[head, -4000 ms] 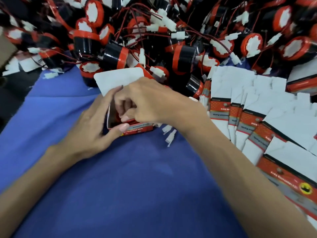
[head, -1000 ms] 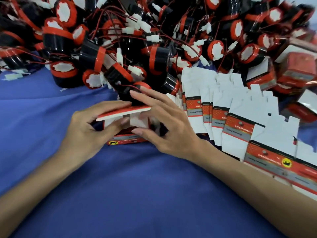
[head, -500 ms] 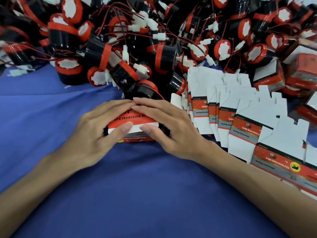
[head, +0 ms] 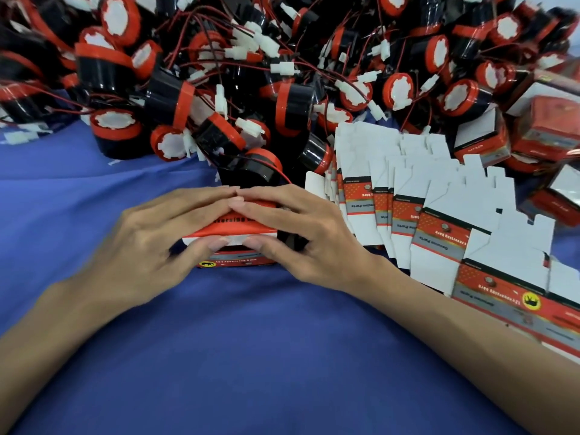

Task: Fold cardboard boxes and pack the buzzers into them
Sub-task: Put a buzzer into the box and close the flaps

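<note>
The box lies right under both hands, its long side running left to right. The left hand and right hand press flat on its lid, which looks almost closed.

Small packing workshop, hand-assembly bench; blue cloth as work surface, heaped loose buzzers with wire leads, fanned flat printed cartons, finished boxes piled right

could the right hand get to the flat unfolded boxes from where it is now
Probably yes. The right hand rests on the box being closed, and the fanned flat boxes lie just beside it with nothing between, though it would have to let go of the box first.
</note>
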